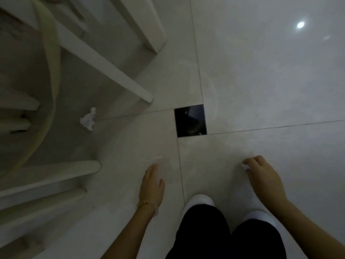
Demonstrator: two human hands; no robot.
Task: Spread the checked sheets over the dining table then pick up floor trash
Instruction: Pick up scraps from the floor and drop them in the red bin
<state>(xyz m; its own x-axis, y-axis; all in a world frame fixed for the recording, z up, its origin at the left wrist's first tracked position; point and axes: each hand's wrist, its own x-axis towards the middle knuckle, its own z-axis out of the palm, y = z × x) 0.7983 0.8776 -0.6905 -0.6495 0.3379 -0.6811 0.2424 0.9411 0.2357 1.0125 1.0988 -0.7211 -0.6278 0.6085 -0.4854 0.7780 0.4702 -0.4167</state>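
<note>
The pale glossy tiled floor (261, 81) fills nearly everything below me, with a ceiling light's reflection (300, 24) shining at the upper right. On my left stands white furniture: a long slanted leg (112, 71) ends on the floor near the tile joint, a curved cream rail (54, 62) sweeps down beside it, and shorter white legs (56, 170) reach in from the left edge. My legs in black trousers (224, 236) come up from the bottom of the view, ending in white shoes (198, 201). A small black square inset tile (190, 120) sits where four big tiles meet, ahead of my feet.

My right hand (261, 174) hangs over the floor to the right of the shoes, fingers curled in, pinching a small white scrap (246, 166) at their tips. My left hand (152, 184) is stretched forward with its fingers straight and close together, holding nothing.

A crumpled white tissue (88, 119) lies on the floor in the shadow under the furniture, between the curved rail and the long leg, well apart from both hands. A faint pale fleck (158, 157) shows just beyond my left fingertips, too blurred to identify. A gold bracelet (142, 203) circles my left wrist.
</note>
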